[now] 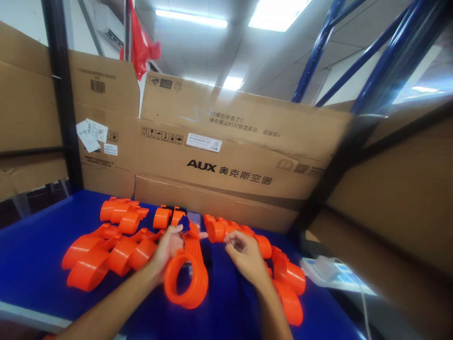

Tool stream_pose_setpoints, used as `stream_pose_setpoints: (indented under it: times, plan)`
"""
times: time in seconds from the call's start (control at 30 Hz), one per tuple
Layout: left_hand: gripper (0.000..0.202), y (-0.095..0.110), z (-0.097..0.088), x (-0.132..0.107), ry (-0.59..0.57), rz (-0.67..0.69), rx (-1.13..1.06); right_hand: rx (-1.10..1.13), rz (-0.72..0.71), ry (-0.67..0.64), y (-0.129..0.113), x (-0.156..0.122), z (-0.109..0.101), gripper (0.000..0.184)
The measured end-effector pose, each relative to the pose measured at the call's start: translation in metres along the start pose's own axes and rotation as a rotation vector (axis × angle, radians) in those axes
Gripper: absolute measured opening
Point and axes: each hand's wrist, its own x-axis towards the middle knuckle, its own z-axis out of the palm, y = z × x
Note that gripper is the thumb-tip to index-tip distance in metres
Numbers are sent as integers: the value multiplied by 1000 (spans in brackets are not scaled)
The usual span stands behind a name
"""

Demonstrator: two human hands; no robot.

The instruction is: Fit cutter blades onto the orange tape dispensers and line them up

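A: What does the head view show at the left hand (pixel 172 243)?
B: It's closed around an orange holder (pixel 198 285), ring hanging down towards the wearer. A dark blue tip (pixel 183 223) shows at the thumb.
A: And where is that, taking the phone (pixel 194 218) as our mark?
B: Just this side of the phone, held above the blue table (pixel 35 238).
A: The right hand (pixel 245 257)?
B: To the right of the phone and nearer the wearer, apart from the holder. Thumb and forefinger are drawn close together; I can't tell whether they pinch anything.
A: What else lies about?
B: Left of the phone, a batch of similar orange pieces (pixel 121 257); right of it, another batch (pixel 292 278), partly behind the right hand and forearm. Beyond the phone stands a carton (pixel 230 151) marked AUX.
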Motion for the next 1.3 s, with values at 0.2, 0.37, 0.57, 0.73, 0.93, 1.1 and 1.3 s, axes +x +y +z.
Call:
stream_pose_setpoints:
  times: [0.2,0.37,0.57,0.73,0.93,1.1,1.3]
  plan:
    - [58,-2,-5,1,-2,-14,78,-6,10,-60,-1,-1,1,8]
    - [57,-2,-1,0,6,-4,107,-43,14,-108,0,-1,3,9]
    - [49,-5,11,-3,126,118,278,-132,-4,-331,-1,-4,5,15]
    - [55,-12,13,-9,289,179,352,-178,7,-382,-2,-5,6,20]
    - [47,-12,23,-13,183,299,545,-198,3,-399,0,-4,5,18]
    - [45,-14,24,-12,137,284,564,-202,9,-395,0,-4,4,18]
    - [45,-13,25,-12,143,296,567,-196,6,-401,1,-3,4,19]
